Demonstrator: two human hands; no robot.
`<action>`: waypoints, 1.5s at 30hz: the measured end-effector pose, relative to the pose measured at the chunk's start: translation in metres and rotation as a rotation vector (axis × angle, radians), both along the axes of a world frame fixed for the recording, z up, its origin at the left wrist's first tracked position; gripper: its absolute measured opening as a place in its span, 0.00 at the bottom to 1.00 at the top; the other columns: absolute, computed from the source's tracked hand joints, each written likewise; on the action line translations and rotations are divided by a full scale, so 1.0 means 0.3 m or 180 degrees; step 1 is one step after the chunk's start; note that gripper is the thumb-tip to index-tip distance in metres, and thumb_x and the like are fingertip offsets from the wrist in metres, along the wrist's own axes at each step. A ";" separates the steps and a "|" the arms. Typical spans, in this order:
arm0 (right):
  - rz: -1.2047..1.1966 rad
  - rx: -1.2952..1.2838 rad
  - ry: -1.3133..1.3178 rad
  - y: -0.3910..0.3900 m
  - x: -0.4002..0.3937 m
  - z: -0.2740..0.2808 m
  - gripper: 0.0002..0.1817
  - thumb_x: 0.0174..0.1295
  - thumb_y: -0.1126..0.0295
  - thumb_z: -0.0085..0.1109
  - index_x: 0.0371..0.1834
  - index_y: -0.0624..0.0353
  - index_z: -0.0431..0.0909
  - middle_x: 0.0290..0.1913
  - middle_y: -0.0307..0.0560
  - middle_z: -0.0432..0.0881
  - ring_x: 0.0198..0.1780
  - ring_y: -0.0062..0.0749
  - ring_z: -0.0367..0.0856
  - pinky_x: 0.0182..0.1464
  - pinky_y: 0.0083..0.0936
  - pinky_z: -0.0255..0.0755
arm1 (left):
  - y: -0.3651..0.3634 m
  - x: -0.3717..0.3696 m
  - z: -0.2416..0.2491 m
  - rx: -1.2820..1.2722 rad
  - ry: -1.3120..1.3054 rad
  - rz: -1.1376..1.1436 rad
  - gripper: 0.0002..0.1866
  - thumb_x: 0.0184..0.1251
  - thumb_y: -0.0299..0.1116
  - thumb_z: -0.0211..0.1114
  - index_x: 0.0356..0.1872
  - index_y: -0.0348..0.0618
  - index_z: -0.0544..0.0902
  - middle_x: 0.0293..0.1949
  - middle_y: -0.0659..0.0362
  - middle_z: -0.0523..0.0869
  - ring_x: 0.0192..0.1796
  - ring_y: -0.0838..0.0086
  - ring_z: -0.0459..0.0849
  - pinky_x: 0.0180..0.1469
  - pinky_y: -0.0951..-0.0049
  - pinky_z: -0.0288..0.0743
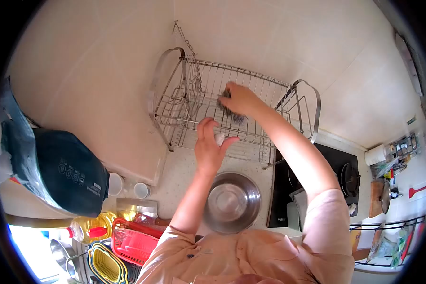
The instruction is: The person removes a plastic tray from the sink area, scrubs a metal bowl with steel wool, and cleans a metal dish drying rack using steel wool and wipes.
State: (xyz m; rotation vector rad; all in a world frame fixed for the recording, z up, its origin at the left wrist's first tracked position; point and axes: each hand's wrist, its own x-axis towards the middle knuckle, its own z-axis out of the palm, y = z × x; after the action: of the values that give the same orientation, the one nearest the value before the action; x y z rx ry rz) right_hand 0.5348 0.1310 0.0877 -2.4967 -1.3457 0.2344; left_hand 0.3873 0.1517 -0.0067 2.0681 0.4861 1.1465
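A two-handled wire dish rack (241,71) stands against the wall in the corner. Inside it, my right hand (241,99) is closed on a dark, bristly scrubber (235,116), which is smeared by motion and partly hidden under the fingers. My left hand (209,147) is at the rack's front rail, fingers and thumb curled round a small white crumpled piece (219,138); I cannot tell its material. Below the rack, a steel bowl (254,196) sits on the counter between my forearms, with a pale round shape at its bottom.
A black stovetop (279,208) lies right of the bowl. To the left are two white cups (141,190), a dark bag (71,170), an oil bottle (92,227), a red basket (132,244) and yellow colanders (104,262). A shelf rack (388,225) is at far right.
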 end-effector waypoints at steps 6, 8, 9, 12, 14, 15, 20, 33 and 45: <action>-0.0070 0.0139 -0.0457 0.019 -0.005 -0.109 0.15 0.57 0.62 0.54 0.41 0.62 0.73 0.36 0.58 0.80 0.42 0.53 0.78 0.44 0.43 0.72 | -0.003 0.009 -0.010 -0.0083 0.0040 0.0069 0.34 0.40 0.45 0.76 0.46 0.44 0.67 0.53 0.53 0.70 0.52 0.55 0.73 0.42 0.63 0.74; -0.0227 0.0082 -0.0459 0.034 0.031 -0.096 0.14 0.58 0.63 0.53 0.40 0.62 0.73 0.36 0.58 0.80 0.42 0.52 0.78 0.44 0.43 0.72 | -0.006 0.001 -0.008 -0.0119 0.0057 0.0026 0.34 0.40 0.45 0.76 0.46 0.44 0.67 0.53 0.53 0.70 0.52 0.55 0.73 0.42 0.62 0.74; -0.0303 0.0166 -0.0415 0.027 0.042 -0.066 0.14 0.58 0.63 0.53 0.40 0.63 0.73 0.36 0.58 0.80 0.42 0.52 0.78 0.44 0.43 0.72 | -0.001 0.005 -0.004 -0.0131 0.0048 0.0010 0.34 0.39 0.45 0.76 0.46 0.44 0.67 0.53 0.53 0.70 0.51 0.55 0.73 0.42 0.62 0.74; -0.0274 0.0180 -0.0332 -0.076 -0.040 0.003 0.13 0.58 0.65 0.53 0.39 0.64 0.73 0.37 0.58 0.79 0.42 0.51 0.78 0.44 0.43 0.73 | -0.001 0.006 0.001 0.0077 -0.0008 0.0087 0.34 0.40 0.45 0.76 0.46 0.44 0.67 0.53 0.53 0.69 0.51 0.55 0.74 0.43 0.62 0.73; -0.0356 0.0421 -0.0255 -0.119 -0.105 -0.028 0.13 0.58 0.65 0.54 0.38 0.65 0.73 0.36 0.59 0.79 0.43 0.51 0.79 0.43 0.42 0.73 | -0.001 0.015 -0.009 0.0054 -0.0032 0.0151 0.33 0.42 0.47 0.74 0.46 0.43 0.68 0.52 0.54 0.70 0.49 0.57 0.75 0.39 0.63 0.75; -0.0418 0.0396 -0.0394 -0.098 -0.089 -0.053 0.13 0.58 0.65 0.54 0.37 0.65 0.73 0.36 0.60 0.79 0.43 0.51 0.79 0.43 0.41 0.73 | -0.003 0.017 -0.015 0.0058 -0.0029 0.0168 0.32 0.43 0.48 0.73 0.45 0.43 0.68 0.51 0.54 0.71 0.48 0.57 0.76 0.38 0.64 0.76; -0.0730 0.0208 -0.0476 -0.026 0.034 -0.053 0.13 0.57 0.65 0.55 0.37 0.65 0.73 0.36 0.59 0.80 0.41 0.51 0.80 0.40 0.41 0.74 | -0.001 0.005 0.007 0.0228 0.0002 0.0194 0.32 0.42 0.48 0.73 0.45 0.44 0.68 0.51 0.55 0.71 0.46 0.58 0.77 0.37 0.64 0.76; -0.0904 0.0006 -0.0461 -0.149 -0.005 -0.001 0.14 0.59 0.64 0.52 0.39 0.64 0.72 0.35 0.58 0.80 0.42 0.51 0.80 0.43 0.42 0.73 | -0.005 0.010 0.000 -0.0009 -0.0044 0.0044 0.34 0.40 0.46 0.76 0.46 0.42 0.68 0.52 0.51 0.70 0.52 0.56 0.72 0.47 0.63 0.70; -0.1189 -0.0148 -0.0531 -0.241 0.008 -0.053 0.12 0.59 0.65 0.53 0.38 0.64 0.70 0.36 0.58 0.80 0.40 0.52 0.80 0.43 0.41 0.74 | -0.015 0.009 0.009 -0.0023 0.0144 0.0081 0.33 0.42 0.43 0.76 0.47 0.41 0.68 0.55 0.50 0.68 0.55 0.53 0.69 0.52 0.62 0.67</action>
State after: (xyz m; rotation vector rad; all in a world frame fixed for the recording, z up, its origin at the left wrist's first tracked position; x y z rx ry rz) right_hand 0.5372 0.0587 0.0718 -2.7963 -0.9080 -0.0256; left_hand 0.3901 0.1473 -0.0039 2.0908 0.5390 1.1132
